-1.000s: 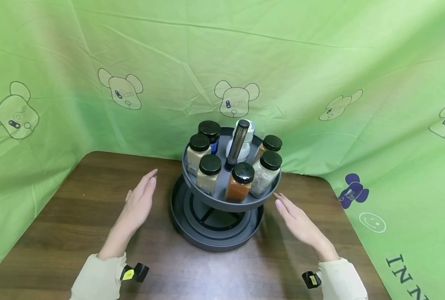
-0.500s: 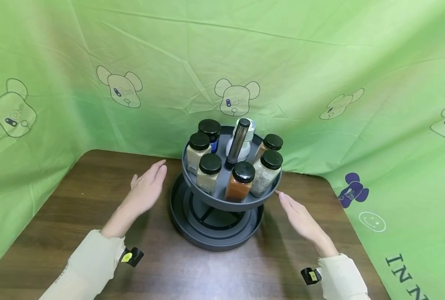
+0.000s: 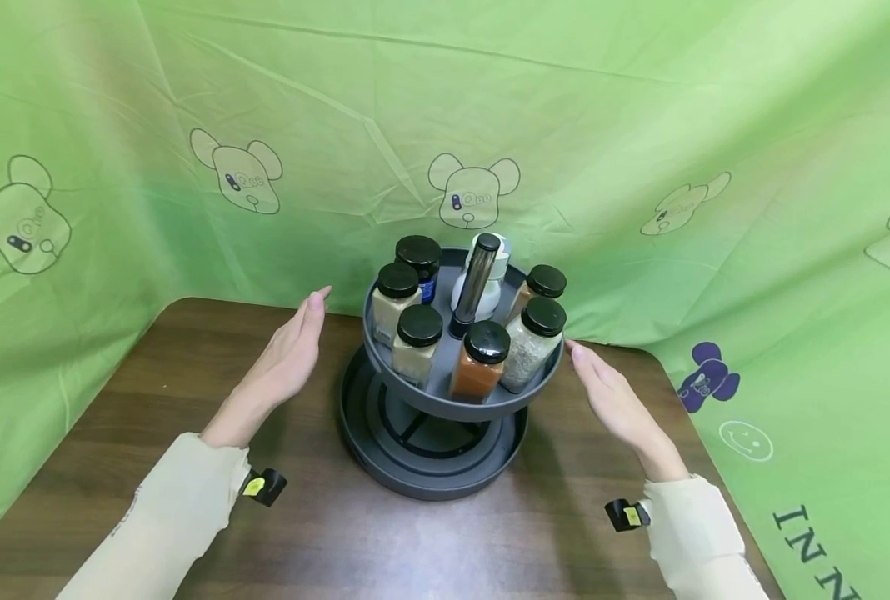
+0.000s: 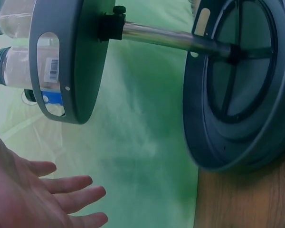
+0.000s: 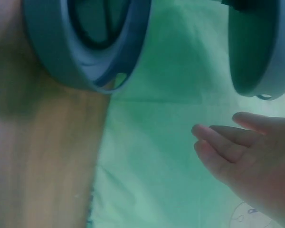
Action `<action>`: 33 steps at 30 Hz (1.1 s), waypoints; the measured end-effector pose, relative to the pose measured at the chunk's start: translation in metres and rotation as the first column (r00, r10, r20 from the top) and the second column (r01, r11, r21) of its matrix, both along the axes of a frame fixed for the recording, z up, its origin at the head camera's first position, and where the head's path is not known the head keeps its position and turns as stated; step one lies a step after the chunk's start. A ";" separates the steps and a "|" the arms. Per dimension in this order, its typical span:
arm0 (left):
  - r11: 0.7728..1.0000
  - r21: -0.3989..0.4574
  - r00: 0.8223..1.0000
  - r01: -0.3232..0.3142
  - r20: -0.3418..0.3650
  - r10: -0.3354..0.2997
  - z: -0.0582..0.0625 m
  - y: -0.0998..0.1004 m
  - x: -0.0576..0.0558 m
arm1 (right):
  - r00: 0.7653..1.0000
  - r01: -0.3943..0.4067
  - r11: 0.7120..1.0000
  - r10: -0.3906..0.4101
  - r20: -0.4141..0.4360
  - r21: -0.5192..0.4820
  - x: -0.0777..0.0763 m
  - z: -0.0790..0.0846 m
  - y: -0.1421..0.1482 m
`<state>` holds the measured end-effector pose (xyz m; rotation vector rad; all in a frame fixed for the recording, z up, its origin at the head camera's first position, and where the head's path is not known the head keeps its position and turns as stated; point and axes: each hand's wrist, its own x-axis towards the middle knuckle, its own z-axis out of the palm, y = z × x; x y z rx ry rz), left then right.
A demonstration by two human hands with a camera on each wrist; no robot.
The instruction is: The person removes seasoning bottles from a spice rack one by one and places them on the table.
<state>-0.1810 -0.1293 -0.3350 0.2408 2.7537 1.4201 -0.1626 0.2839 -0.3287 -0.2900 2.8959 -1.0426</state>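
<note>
A dark grey two-tier spice rack stands on the table, with its upper tray [image 3: 445, 406] above a wider-looking lower tray [image 3: 437, 490]. Several black-lidded jars sit on the upper tray, among them a jar of orange-brown powder [image 3: 477, 379] and a jar of whitish contents [image 3: 523, 354]. A white bottle [image 3: 487, 296] is partly behind the central post [image 3: 477, 287]. My left hand [image 3: 283, 358] is held left of the upper tray, fingers extended, apart from it. To the right, my right hand [image 3: 613, 400] has straight fingers close to the tray's rim; the right wrist view shows a gap.
The brown wooden table [image 3: 445, 558] reaches a green cloth backdrop [image 3: 325, 167] printed with bear heads behind and at both sides. Black wrist cameras sit at both cuffs. A chrome pole [image 4: 166, 35] joins the two tiers.
My left hand has moved forward and toward the rack, its fingertips now higher in view. My right hand has shifted forward and slightly right along the rim. Rack and jars have stayed put.
</note>
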 end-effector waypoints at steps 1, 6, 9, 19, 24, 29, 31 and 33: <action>1.000 0.011 1.000 -0.001 0.004 0.001 0.000 0.001 0.000 | 1.000 -0.001 1.000 0.001 -0.009 -0.004 -0.002 0.004 -0.002; 0.998 0.059 0.999 -0.018 0.039 0.015 0.001 0.007 -0.004 | 0.998 0.019 0.999 -0.021 -0.060 -0.029 -0.009 0.015 -0.010; 0.996 0.083 0.998 -0.021 0.059 0.016 0.000 0.012 -0.007 | 0.994 0.045 0.997 -0.051 -0.099 -0.065 -0.012 0.017 -0.013; 0.983 0.182 0.996 0.016 0.084 -0.032 0.008 0.038 -0.012 | 0.983 0.052 0.993 -0.070 -0.171 -0.107 -0.018 0.016 -0.021; 0.982 0.188 0.997 0.007 0.071 -0.021 0.012 0.048 -0.012 | 0.983 0.057 0.994 -0.073 -0.168 -0.095 -0.019 0.013 -0.025; 0.976 0.217 0.996 -0.019 0.088 0.000 0.014 0.056 -0.015 | 0.981 0.046 0.995 -0.062 -0.182 -0.090 -0.020 0.010 -0.028; 0.972 0.234 0.996 -0.034 0.093 0.012 0.015 0.058 -0.017 | 0.980 0.048 0.995 -0.064 -0.188 -0.084 -0.020 0.010 -0.028; 0.964 0.264 0.996 -0.040 0.089 0.017 0.015 0.060 -0.019 | 0.979 0.050 0.996 -0.064 -0.192 -0.078 -0.020 0.010 -0.029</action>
